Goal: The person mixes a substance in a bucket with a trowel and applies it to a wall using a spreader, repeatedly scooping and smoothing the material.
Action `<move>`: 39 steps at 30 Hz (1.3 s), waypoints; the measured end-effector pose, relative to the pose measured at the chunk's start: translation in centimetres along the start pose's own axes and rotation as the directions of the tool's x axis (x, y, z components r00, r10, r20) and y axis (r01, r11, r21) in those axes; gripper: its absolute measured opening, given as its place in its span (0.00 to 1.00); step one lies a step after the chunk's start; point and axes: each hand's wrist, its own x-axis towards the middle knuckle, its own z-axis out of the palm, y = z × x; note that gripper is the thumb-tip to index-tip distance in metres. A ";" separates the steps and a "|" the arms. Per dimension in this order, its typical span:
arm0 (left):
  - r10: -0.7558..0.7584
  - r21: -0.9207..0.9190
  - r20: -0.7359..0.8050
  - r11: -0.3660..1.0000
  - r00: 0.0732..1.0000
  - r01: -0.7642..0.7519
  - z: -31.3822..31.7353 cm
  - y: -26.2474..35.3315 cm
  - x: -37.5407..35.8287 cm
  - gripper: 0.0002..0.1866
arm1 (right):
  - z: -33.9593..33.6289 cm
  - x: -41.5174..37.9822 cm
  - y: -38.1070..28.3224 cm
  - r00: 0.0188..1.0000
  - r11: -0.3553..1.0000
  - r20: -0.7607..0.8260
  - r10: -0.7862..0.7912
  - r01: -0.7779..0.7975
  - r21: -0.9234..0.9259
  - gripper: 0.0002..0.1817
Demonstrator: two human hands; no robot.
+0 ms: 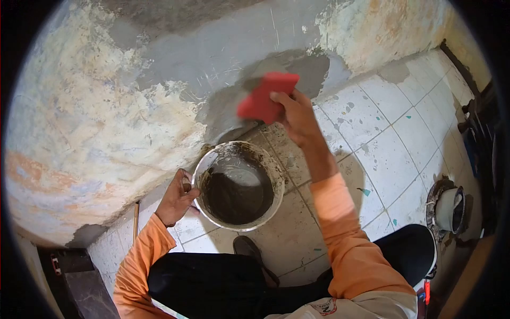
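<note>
In my right hand (298,114) is a flat red plastic scraper (265,98), slightly smeared by motion, with my thumb pressed on its near face. It is in front of the lower wall, over a darker, wet-looking patch of grey plaster (311,72). My left hand (179,199) grips the left rim of a white bucket (280,186), the thumb at the rim and the fingers around the outside. Grey-brown wet mortar (234,194) lies in the bucket and coats its inner wall. The bucket stands on the floor close to the wall.
The old wall (106,106) has peeling paint and grey patches. White floor tiles (393,154) are spotted with grey splashes and green bits. A dirty container (449,210) stands at right. A thin wooden stick (136,219) is near the wall at left. My shoe (248,250) is below the bucket.
</note>
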 end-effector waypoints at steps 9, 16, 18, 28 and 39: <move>-0.060 0.074 -0.131 0.995 0.990 0.070 3.8 4.0 -2.1 0.15 | -3.1 -6.3 -2.8 0.636 0.626 0.707 0.309 0.423 -0.655 0.25; -0.085 0.167 -0.324 0.975 0.942 0.145 4.6 4.1 -6.5 0.15 | 2.7 -9.0 9.8 0.783 0.442 0.581 0.222 0.450 -0.776 0.13; -0.109 0.180 -0.369 0.966 0.923 0.186 4.5 4.0 -7.2 0.15 | 4.6 -9.1 12.0 0.810 0.421 0.569 0.142 0.471 -0.775 0.10; -0.164 0.117 -0.258 0.973 0.952 0.200 4.8 2.6 -5.5 0.19 | 5.7 -10.7 16.4 0.831 0.306 0.513 0.213 0.442 -0.843 0.11; -0.179 -0.069 -0.287 0.984 0.941 0.166 4.2 2.0 -5.8 0.20 | 5.0 -10.0 19.0 0.654 0.316 0.099 0.750 -0.223 -0.922 0.24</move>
